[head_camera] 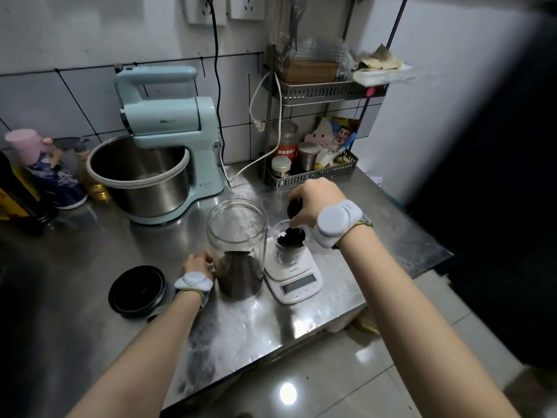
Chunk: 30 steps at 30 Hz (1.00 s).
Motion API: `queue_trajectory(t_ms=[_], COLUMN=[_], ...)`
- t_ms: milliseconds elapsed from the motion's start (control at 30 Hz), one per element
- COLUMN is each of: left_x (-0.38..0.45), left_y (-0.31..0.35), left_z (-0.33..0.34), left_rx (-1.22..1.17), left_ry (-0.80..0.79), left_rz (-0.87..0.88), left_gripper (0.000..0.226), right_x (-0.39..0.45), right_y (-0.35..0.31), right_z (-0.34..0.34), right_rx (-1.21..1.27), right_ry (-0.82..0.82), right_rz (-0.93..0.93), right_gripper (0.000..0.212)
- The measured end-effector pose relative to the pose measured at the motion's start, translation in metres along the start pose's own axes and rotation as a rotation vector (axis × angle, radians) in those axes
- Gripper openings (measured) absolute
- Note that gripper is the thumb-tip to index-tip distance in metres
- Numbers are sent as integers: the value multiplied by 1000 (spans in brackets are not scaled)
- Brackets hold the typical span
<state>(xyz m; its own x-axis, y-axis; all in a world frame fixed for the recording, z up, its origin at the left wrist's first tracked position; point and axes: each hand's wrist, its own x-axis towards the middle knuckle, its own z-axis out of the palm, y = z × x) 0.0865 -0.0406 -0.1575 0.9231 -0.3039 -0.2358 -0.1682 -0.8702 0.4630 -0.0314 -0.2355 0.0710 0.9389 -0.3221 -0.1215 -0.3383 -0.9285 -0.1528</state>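
A tall clear glass jar stands open on the steel counter, its bottom third filled with dark grounds or leaves. My left hand holds the jar's lower left side. Right of it a small glass cup with dark contents sits on a white digital scale. My right hand hovers over the cup, gripping a dark scoop that is tilted toward the cup, with dark material between scoop and cup. The jar's black lid lies flat to the left.
A pale blue stand mixer with a steel bowl stands behind the jar. Bottles and a pink cup crowd the far left. A wire rack with jars sits at the back right. The counter edge runs diagonally near me.
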Motion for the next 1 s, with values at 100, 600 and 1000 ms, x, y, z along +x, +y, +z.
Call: queue_trajectory(t_ms=[100,600,1000], left_x=[2,11,5], left_y=[-7,-6,2], left_z=[5,0,-6], left_rx=[7,99,134], left_ry=[16,-82,-110], left_rz=[16,-3,9], left_gripper=[25,25,23], right_x=[4,11,14], right_y=[-2,-11,-11], right_z=[-2,-4,-3], right_rx=[-8,20,36], right_ry=[-5,17,26], right_rz=[11,58,67], right_gripper=[29,28,26])
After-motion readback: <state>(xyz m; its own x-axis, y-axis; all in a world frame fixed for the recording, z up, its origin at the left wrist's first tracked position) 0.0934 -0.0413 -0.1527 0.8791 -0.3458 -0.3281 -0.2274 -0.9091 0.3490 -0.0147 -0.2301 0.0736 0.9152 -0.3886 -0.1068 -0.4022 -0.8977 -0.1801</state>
